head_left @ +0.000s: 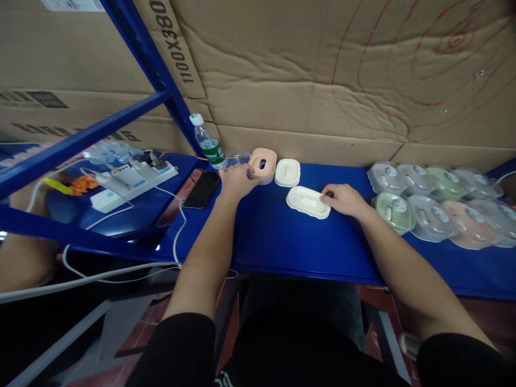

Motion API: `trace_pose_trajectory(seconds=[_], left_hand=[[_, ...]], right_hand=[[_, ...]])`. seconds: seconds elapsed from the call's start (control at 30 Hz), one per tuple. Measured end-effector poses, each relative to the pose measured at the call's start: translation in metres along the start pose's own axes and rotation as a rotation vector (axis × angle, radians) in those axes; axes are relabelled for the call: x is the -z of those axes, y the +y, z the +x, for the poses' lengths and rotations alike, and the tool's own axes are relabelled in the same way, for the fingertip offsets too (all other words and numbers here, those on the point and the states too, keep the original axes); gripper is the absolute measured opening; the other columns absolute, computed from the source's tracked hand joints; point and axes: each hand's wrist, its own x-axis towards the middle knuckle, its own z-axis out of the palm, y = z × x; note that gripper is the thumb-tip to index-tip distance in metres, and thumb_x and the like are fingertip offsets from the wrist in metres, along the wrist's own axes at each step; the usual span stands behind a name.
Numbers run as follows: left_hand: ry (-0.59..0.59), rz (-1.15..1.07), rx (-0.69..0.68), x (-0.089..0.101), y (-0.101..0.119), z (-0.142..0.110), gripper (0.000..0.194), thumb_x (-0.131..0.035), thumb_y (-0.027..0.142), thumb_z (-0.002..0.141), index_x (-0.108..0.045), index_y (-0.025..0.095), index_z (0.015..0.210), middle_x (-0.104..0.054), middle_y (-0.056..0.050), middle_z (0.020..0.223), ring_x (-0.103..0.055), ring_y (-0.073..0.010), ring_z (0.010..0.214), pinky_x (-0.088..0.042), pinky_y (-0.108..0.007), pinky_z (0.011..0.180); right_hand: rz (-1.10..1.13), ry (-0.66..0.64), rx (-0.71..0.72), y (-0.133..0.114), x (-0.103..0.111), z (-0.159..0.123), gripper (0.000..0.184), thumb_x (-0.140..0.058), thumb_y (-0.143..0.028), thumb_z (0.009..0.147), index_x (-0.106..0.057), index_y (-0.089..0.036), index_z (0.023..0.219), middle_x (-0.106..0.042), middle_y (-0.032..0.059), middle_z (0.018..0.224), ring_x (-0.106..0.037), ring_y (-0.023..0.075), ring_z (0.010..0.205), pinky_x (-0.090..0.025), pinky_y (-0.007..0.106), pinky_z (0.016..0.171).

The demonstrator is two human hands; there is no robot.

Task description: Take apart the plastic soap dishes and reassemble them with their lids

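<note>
My left hand [237,184] is closed on the near left side of a peach plastic container [269,171] with a dark oval slot in its top. Between finger and thumb, my right hand [344,200] pinches the right end of a cream, wavy-edged plastic piece [306,203] with an oblong recess. Behind that piece lies a smaller cream square lid [287,172], touched by neither hand. A clear plastic cup or bowl [237,158] sits behind my left hand, partly hidden.
A water bottle [212,148] and a black phone [201,190] are on the left of the blue table [282,242]. Several lidded boxes [431,215] stand in rows at right. Beyond a blue frame [161,86] are a power strip [133,185] and another person's arm [28,258].
</note>
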Motion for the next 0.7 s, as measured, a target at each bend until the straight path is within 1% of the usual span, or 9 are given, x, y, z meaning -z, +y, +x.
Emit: trace_pose_trajectory(seconds=[0.13,0.27,0.33,0.4,0.47,0.57,0.7], left_hand=[[0.031,-0.028,-0.057,-0.003,0.001,-0.001,0.044,-0.087,0.047,0.080,-0.075,0.023,0.115,-0.073,-0.015,0.138,-0.063,-0.0446,0.129,-0.036,-0.064,0.110],[0.007,-0.020,-0.073,-0.006,0.005,-0.003,0.040,-0.083,0.043,0.085,-0.074,0.023,0.118,-0.071,-0.016,0.141,-0.061,-0.0446,0.131,-0.034,-0.064,0.111],[0.002,-0.006,-0.073,-0.007,0.006,-0.003,0.034,-0.080,0.042,0.087,-0.075,0.023,0.115,-0.070,-0.016,0.142,-0.061,-0.0445,0.131,-0.033,-0.064,0.111],[0.014,0.009,-0.068,-0.008,0.007,-0.003,0.025,-0.077,0.042,0.090,-0.076,0.024,0.107,-0.072,-0.014,0.138,-0.062,-0.0435,0.128,-0.032,-0.064,0.112],[0.028,0.005,-0.064,-0.007,0.007,-0.003,0.020,-0.075,0.043,0.093,-0.076,0.024,0.099,-0.076,-0.013,0.129,-0.064,-0.0412,0.123,-0.032,-0.063,0.111],[0.032,-0.013,-0.060,-0.004,0.009,-0.003,0.024,-0.074,0.045,0.096,-0.076,0.022,0.095,-0.078,-0.011,0.120,-0.065,-0.0367,0.117,-0.031,-0.062,0.112],[0.014,0.030,-0.059,0.000,0.012,-0.004,0.027,-0.070,0.048,0.100,-0.077,0.021,0.097,-0.079,-0.010,0.121,-0.063,-0.0349,0.120,-0.028,-0.059,0.115]], right_hand=[[0.138,0.108,-0.066,-0.004,-0.005,0.003,0.015,-0.064,-0.037,0.088,-0.073,-0.025,0.087,-0.081,0.0049,0.088,-0.073,0.0262,0.079,-0.050,0.039,0.069],[0.202,0.262,-0.107,-0.008,-0.008,0.004,0.014,-0.063,-0.037,0.085,-0.070,-0.025,0.086,-0.079,0.0060,0.090,-0.069,0.0250,0.076,-0.051,0.040,0.071],[0.230,0.302,-0.128,-0.008,-0.008,0.004,0.013,-0.063,-0.037,0.084,-0.069,-0.025,0.087,-0.078,0.0061,0.089,-0.068,0.0243,0.074,-0.051,0.040,0.072],[0.257,0.322,-0.153,-0.009,-0.008,0.004,0.013,-0.063,-0.036,0.083,-0.068,-0.025,0.087,-0.078,0.0063,0.089,-0.067,0.0241,0.074,-0.052,0.041,0.073],[0.270,0.336,-0.164,-0.010,-0.008,0.004,0.013,-0.063,-0.036,0.083,-0.067,-0.025,0.088,-0.077,0.0071,0.090,-0.067,0.0242,0.074,-0.052,0.041,0.074],[0.269,0.340,-0.168,-0.010,-0.008,0.005,0.012,-0.063,-0.035,0.083,-0.068,-0.025,0.087,-0.078,0.0071,0.090,-0.068,0.0245,0.074,-0.053,0.041,0.075],[0.268,0.321,-0.167,-0.008,-0.010,0.005,0.014,-0.065,-0.034,0.080,-0.071,-0.024,0.089,-0.079,0.0060,0.091,-0.069,0.0240,0.075,-0.052,0.040,0.074]])
